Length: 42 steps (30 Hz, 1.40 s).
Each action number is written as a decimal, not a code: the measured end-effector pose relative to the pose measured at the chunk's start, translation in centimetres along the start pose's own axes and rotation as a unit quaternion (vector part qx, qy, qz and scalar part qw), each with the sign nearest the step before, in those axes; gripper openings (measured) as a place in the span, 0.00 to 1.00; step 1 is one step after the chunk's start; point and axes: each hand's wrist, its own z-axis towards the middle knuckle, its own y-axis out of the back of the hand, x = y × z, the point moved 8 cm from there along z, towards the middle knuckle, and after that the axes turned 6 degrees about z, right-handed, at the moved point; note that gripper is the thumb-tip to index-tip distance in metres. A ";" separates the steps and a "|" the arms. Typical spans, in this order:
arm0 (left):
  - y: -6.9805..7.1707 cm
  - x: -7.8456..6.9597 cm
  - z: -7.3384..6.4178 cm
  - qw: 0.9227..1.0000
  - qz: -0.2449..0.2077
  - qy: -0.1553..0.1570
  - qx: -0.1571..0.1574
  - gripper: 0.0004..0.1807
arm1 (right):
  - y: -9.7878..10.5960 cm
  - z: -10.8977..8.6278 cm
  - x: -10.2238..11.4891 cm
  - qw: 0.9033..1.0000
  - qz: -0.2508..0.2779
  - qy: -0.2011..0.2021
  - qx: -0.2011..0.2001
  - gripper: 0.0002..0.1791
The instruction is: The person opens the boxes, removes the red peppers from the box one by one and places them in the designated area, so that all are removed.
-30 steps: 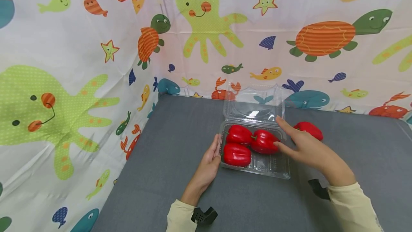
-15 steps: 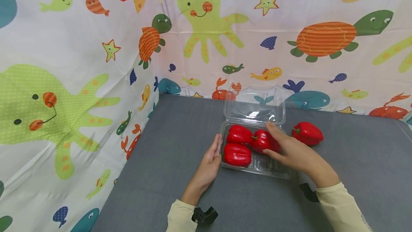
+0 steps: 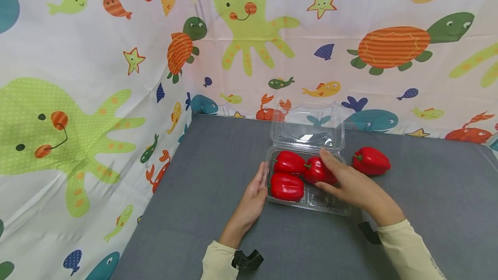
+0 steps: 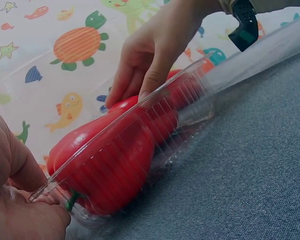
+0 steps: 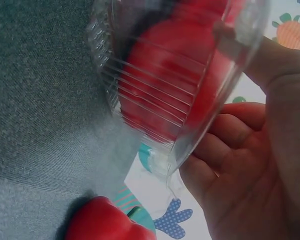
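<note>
A clear plastic clamshell container [image 3: 311, 204] lies on the table with its lid raised at the back. Three red bell peppers sit inside: a back-left pepper [image 3: 288, 161], a front-left pepper [image 3: 287, 187] and a right pepper [image 3: 317, 170]. My left hand [image 3: 249, 200] holds the container's left edge, with the rim between thumb and fingers [image 4: 25, 170] in the left wrist view. My right hand [image 3: 352, 185] grips the right pepper from above, thumb in front and fingers behind, partly covering it. In the right wrist view, this pepper [image 5: 165, 75] shows through the ribbed wall.
Another red bell pepper [image 3: 371, 160] lies on the grey table [image 3: 435, 193], right of the container. The open lid [image 3: 307, 131] stands close to the patterned sea-animal curtain [image 3: 288, 51] behind. More of the curtain hangs along the left side.
My right hand has moved left and closed around the right pepper, uncovering the loose pepper outside. My left hand and the container have stayed in place.
</note>
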 end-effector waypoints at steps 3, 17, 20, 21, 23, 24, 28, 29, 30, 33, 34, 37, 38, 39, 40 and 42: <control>-0.1 0.0 0.1 1.000 -0.001 0.001 0.001 0.40 | -0.1 0.0 -0.1 1.000 -0.006 0.006 -0.006 0.57; -0.1 -0.2 0.0 1.000 0.002 0.002 -0.005 0.40 | -0.3 0.2 0.3 0.998 -0.037 0.026 -0.041 0.56; -0.1 -0.3 0.0 1.000 0.002 0.004 -0.005 0.40 | -0.2 0.1 0.3 0.997 -0.042 0.027 -0.050 0.56; -0.1 -0.3 0.0 1.000 0.001 0.004 -0.005 0.40 | -0.1 0.1 0.3 0.997 -0.043 0.029 -0.053 0.56; -0.2 -0.3 0.0 1.000 0.001 0.003 -0.004 0.40 | -0.1 0.1 0.3 0.997 -0.043 0.032 -0.059 0.56; -0.2 -0.3 0.0 1.000 0.001 0.003 -0.004 0.40 | -0.1 0.1 0.3 0.997 -0.042 0.034 -0.061 0.56; -0.2 -0.2 0.0 1.000 -0.001 0.001 -0.005 0.40 | 0.0 0.3 0.4 0.996 -0.041 0.037 -0.064 0.55; -0.2 -0.2 0.0 1.000 -0.002 0.001 -0.005 0.40 | 0.0 0.3 0.5 0.996 -0.040 0.036 -0.064 0.55; -0.1 -0.1 0.0 1.000 -0.002 0.000 -0.005 0.40 | 0.0 0.4 0.5 0.997 -0.040 0.037 -0.062 0.55; -0.1 -0.1 0.0 1.000 -0.002 0.001 -0.005 0.40 | 0.1 0.5 0.5 0.997 -0.039 0.036 -0.059 0.55; -0.1 -0.1 0.0 1.000 -0.002 0.001 -0.004 0.40 | 0.1 0.5 0.5 0.997 -0.038 0.035 -0.056 0.54; -0.1 -0.1 0.0 1.000 -0.002 0.000 -0.003 0.40 | 0.1 0.5 0.5 0.998 -0.035 0.035 -0.050 0.53; -0.1 -0.1 0.0 1.000 -0.002 0.000 -0.003 0.40 | 0.1 0.5 0.5 0.998 -0.034 0.035 -0.048 0.53; -0.1 -0.1 0.0 1.000 -0.002 -0.001 -0.003 0.40 | 0.1 0.6 0.5 0.998 -0.034 0.033 -0.045 0.53; -0.1 -0.1 0.0 1.000 -0.003 -0.001 -0.003 0.40 | 0.1 0.6 0.5 0.998 -0.033 0.032 -0.043 0.53; -0.1 -0.1 0.0 1.000 -0.002 -0.002 -0.004 0.40 | 0.1 0.6 0.5 0.998 -0.032 0.029 -0.040 0.53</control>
